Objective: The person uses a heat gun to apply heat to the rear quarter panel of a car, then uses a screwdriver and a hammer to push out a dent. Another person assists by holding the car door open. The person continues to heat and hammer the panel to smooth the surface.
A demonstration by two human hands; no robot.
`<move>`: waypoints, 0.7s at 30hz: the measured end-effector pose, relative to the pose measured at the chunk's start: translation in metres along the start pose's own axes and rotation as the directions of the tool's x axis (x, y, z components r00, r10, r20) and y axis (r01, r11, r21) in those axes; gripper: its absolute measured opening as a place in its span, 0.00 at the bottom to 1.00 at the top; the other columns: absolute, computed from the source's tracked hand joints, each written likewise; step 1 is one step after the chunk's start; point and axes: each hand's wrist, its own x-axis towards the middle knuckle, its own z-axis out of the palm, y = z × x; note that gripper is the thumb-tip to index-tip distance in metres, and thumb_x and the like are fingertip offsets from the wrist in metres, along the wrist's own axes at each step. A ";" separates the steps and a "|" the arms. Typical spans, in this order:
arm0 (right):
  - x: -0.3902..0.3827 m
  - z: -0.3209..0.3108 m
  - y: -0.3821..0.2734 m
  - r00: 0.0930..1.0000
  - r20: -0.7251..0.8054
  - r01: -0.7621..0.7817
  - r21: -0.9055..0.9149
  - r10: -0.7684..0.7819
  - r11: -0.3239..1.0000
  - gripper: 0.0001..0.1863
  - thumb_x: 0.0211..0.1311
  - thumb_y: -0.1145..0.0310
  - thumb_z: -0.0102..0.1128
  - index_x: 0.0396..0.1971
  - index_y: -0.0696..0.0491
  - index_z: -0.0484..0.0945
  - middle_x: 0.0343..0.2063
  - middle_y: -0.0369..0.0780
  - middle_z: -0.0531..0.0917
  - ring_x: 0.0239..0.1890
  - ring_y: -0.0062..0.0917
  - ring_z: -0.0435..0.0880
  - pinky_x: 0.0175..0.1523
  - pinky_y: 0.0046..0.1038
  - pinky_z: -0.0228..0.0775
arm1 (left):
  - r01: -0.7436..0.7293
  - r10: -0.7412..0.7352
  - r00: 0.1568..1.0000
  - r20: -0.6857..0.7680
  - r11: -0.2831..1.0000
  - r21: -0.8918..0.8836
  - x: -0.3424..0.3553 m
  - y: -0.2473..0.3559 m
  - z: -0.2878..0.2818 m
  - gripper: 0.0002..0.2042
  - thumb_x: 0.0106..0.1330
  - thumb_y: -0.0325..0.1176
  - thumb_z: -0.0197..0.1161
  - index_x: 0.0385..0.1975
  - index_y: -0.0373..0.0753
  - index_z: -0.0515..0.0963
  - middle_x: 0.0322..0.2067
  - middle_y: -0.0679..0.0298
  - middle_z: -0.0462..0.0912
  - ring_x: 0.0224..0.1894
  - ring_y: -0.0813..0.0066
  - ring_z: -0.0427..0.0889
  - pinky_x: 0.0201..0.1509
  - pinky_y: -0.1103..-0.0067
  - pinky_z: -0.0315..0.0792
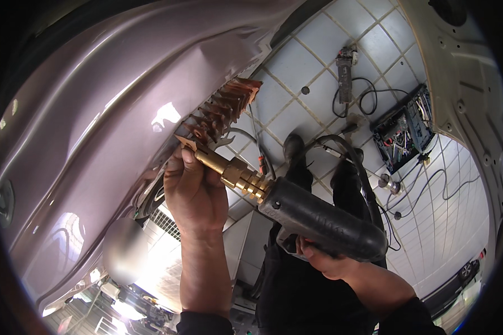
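Note:
My right hand (324, 258) grips the handle of a black dent-pulling weld gun (327, 220), which lies aslant across the view. Its brass nozzle (236, 173) points up and left toward a dented, pinkish-silver car body panel (123, 111). At the nozzle's tip my left hand (194, 192) is closed, thumb and fingers pinching near a thin copper tab (187, 142) close to the panel. Beyond it, a row of copper tabs (221, 110) stands out from the panel's edge. Part of my left fingers is hidden behind the nozzle. Whether the pinched tab touches the panel, I cannot tell.
On the tiled floor lie an angle grinder (345, 75) with its cord and an open toolbox (405, 131) full of tools. A thick black cable (355, 156) runs by my legs. A tool with a red handle (261, 163) hangs below the tabs. A beige body panel (458, 72) bounds the right.

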 end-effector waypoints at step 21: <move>0.006 -0.007 0.004 0.997 0.014 0.072 0.109 -0.074 0.991 0.15 0.55 0.68 0.63 0.43 0.54 0.78 0.39 0.34 0.81 0.43 0.21 0.82 0.46 0.22 0.75 | 0.038 -0.038 0.999 -0.004 0.997 0.066 -0.002 0.000 0.006 0.07 0.69 0.32 0.51 0.39 0.36 0.73 0.28 0.66 0.77 0.24 0.79 0.72 0.33 0.79 0.73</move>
